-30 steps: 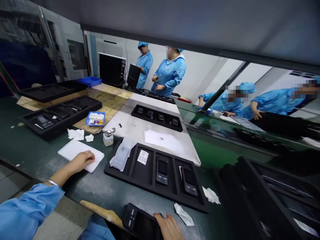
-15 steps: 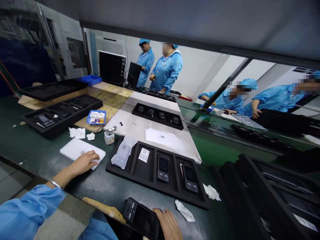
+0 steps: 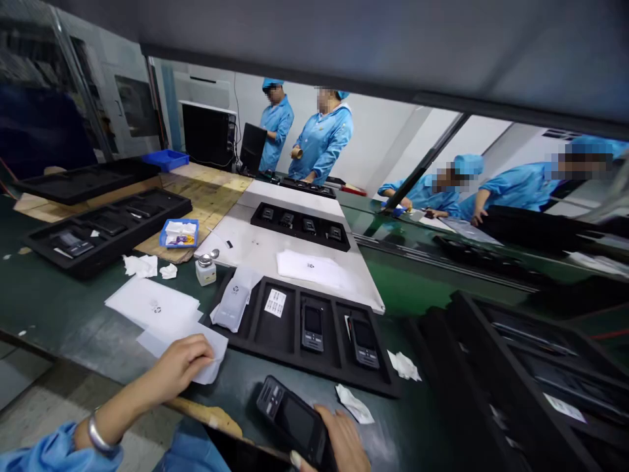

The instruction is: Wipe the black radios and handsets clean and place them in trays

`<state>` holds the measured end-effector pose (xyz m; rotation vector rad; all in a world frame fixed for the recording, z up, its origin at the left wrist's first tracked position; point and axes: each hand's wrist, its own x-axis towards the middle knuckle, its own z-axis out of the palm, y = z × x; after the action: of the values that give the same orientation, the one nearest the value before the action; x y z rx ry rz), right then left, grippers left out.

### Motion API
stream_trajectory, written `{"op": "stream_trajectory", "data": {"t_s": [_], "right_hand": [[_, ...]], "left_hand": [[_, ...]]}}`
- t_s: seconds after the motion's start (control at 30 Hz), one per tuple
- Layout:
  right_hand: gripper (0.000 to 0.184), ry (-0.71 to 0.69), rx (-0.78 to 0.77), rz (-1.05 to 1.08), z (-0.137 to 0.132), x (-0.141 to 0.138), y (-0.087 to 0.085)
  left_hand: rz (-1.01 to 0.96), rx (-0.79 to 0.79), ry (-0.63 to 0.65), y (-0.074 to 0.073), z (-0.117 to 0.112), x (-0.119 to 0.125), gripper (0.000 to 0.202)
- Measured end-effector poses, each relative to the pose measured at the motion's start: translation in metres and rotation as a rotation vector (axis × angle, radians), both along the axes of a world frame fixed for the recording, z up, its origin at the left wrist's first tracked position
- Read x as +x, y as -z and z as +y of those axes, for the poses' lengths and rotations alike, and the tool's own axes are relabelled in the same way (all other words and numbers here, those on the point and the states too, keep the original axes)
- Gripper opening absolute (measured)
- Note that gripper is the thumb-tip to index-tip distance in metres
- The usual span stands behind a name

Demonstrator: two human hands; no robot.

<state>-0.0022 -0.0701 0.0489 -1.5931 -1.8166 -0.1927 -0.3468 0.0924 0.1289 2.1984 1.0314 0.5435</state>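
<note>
My left hand pinches the right edge of a thin translucent plastic bag, which partly overlaps a stack of similar bags on the green bench. Near the bench's front edge, my right hand grips a black handheld device with a dark screen and a few keys, screen upward. Beyond it lies a black foam tray. One compartment holds a bagged device, one a label sheet, and two hold bare handhelds.
A small bottle with a metal cap stands behind the bags, near crumpled tissues and a blue bin. Stacked foam trays rise at right. More trays lie left. Co-workers in blue are behind the bench.
My left hand has drawn one bag off the stack, toward me and to the right. My right hand still holds the handheld device, lifted slightly. The view has shifted a little.
</note>
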Motion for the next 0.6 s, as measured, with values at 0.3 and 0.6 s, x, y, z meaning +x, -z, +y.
{"op": "stream_trajectory", "data": {"t_s": [0.3, 0.6], "right_hand": [[0.059, 0.084, -0.061, -0.026, -0.003, -0.010, -0.038], [0.066, 0.066, -0.195, 0.056, -0.007, -0.017, -0.022]], "left_hand": [[0.030, -0.089, 0.057, 0.028, -0.028, 0.082, 0.022], [-0.018, -0.056, 0.075, 0.027, -0.032, 0.093, 0.024]]}}
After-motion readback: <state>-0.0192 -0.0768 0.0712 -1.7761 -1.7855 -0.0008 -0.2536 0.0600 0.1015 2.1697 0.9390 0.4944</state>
